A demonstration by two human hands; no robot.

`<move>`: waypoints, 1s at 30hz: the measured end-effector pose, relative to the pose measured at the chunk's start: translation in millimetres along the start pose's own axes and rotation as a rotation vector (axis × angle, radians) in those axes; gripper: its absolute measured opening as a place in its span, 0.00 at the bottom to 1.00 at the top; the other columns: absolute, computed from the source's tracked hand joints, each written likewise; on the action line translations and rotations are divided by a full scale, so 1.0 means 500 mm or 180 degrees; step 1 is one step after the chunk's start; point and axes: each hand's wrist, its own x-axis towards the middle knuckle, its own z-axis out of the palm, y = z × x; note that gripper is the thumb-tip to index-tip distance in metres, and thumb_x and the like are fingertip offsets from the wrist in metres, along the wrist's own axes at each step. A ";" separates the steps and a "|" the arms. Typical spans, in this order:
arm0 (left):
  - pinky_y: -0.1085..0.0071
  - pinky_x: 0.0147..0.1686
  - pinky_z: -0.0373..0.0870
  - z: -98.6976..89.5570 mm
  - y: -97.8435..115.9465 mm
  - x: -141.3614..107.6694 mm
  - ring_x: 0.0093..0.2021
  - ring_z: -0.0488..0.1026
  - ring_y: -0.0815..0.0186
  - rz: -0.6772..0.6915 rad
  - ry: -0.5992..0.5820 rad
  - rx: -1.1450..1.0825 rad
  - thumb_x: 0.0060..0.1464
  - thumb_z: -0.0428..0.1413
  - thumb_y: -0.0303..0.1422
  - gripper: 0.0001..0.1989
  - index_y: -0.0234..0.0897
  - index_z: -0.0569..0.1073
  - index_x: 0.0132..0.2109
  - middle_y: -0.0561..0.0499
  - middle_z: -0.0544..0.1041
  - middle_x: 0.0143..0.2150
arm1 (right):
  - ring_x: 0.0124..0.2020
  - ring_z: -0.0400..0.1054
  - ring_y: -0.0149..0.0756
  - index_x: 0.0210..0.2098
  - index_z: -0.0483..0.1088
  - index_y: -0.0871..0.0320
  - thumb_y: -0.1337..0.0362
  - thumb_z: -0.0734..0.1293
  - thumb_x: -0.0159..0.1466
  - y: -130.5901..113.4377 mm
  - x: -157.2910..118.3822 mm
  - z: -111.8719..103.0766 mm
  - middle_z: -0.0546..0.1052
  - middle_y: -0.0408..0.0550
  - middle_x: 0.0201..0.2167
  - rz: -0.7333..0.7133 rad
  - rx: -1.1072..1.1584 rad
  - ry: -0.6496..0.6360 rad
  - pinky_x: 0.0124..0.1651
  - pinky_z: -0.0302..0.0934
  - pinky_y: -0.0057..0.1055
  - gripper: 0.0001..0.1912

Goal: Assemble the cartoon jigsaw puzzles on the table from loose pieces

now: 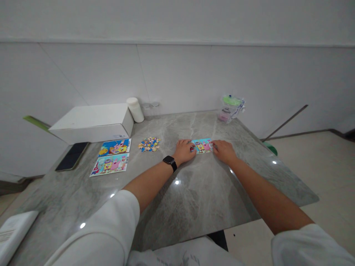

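Seen on my remote feed, a SpongeBob picture panel [203, 146] lies on the gray marbled tabletop [191, 207], just right of the center of the frame, bracketed by the wearer's two bare hands. The panel's long axis runs left to right across the frame, straight from one hand to the other. The left hand [185, 150], below a black smartwatch [169, 160], covers part of its left end; the right hand [224, 150] has its fingertips at the right end. Neither is clearly nearer. I cannot tell whether the fingers pinch the edges or merely rest on them, nor, at this size, whether the panel is joined pieces or one sheet.

Left of the left hand, near the center of the frame, sits a loose pile of jigsaw pieces [149, 144]. Farther left lies a printed cartoon sheet [110, 164], its lower picture resembling the panel, with a smartphone [72, 156] beside it. A white box [91, 119] and a white bottle [135, 110] stand at upper left, a clear plastic bag [230, 109] at upper right.
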 end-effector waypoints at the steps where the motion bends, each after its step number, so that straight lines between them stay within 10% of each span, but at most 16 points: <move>1: 0.51 0.69 0.58 -0.004 0.002 -0.002 0.65 0.68 0.51 0.0018 0.0032 -0.0033 0.64 0.56 0.42 0.18 0.41 0.81 0.56 0.43 0.75 0.65 | 0.56 0.73 0.48 0.60 0.74 0.55 0.63 0.62 0.72 0.002 0.000 0.000 0.80 0.57 0.56 0.0021 0.0054 0.0060 0.59 0.60 0.41 0.20; 14: 0.51 0.68 0.62 -0.145 -0.111 -0.157 0.61 0.71 0.54 0.0204 0.0870 -0.0129 0.63 0.59 0.35 0.14 0.41 0.77 0.54 0.44 0.77 0.59 | 0.49 0.75 0.47 0.49 0.79 0.59 0.68 0.61 0.68 -0.076 0.049 -0.014 0.83 0.56 0.48 -0.0567 0.0685 0.0942 0.56 0.65 0.42 0.17; 26: 0.55 0.60 0.73 -0.331 -0.329 -0.452 0.56 0.77 0.56 -0.1174 0.1624 -0.0295 0.66 0.54 0.41 0.14 0.40 0.78 0.51 0.46 0.82 0.53 | 0.48 0.76 0.43 0.50 0.78 0.55 0.62 0.62 0.73 -0.482 0.106 -0.003 0.84 0.52 0.47 -0.1512 0.1753 0.1380 0.56 0.65 0.40 0.13; 30: 0.57 0.55 0.76 -0.359 -0.369 -0.503 0.51 0.78 0.58 -0.1257 0.1117 -0.0155 0.64 0.55 0.40 0.16 0.41 0.76 0.55 0.46 0.81 0.52 | 0.51 0.75 0.44 0.50 0.79 0.55 0.63 0.63 0.74 -0.656 0.119 -0.004 0.83 0.52 0.50 -0.1896 0.1420 0.0809 0.58 0.63 0.40 0.13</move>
